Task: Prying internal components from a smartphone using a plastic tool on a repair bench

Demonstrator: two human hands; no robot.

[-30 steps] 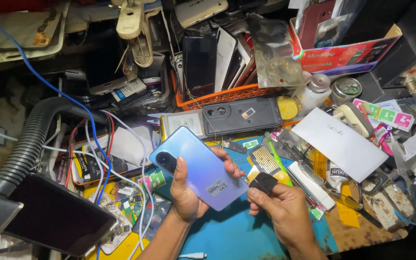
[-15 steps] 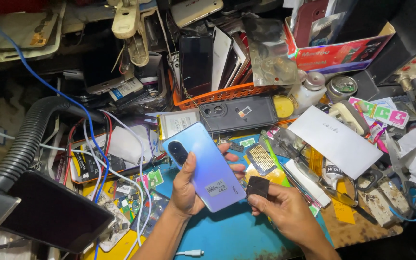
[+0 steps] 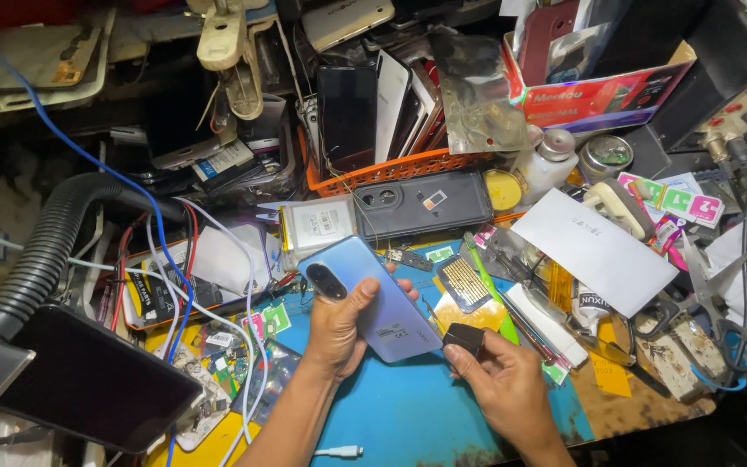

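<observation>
My left hand [image 3: 339, 333] grips a light blue phone [image 3: 386, 307] from below, back side up, camera end toward the far left. The phone hangs tilted just above a blue work mat [image 3: 408, 406]. My right hand [image 3: 499, 385] sits to the right of the phone's lower end and pinches a small black square part [image 3: 464, 339] between thumb and fingers. The part lies close to the phone's lower right corner; whether they touch I cannot tell.
An orange basket [image 3: 391, 169] of phones stands behind. A dark grey phone case [image 3: 425, 203] and a silver battery [image 3: 315, 227] lie beyond the phone. A black hose [image 3: 41, 259] and dark screen [image 3: 88, 380] fill the left. A white envelope [image 3: 594, 251], scissors [image 3: 711, 303] and tools crowd the right.
Both hands with the phone and the black part sit slightly lower and further right in the view. The phone has tilted a little. The grips are unchanged.
</observation>
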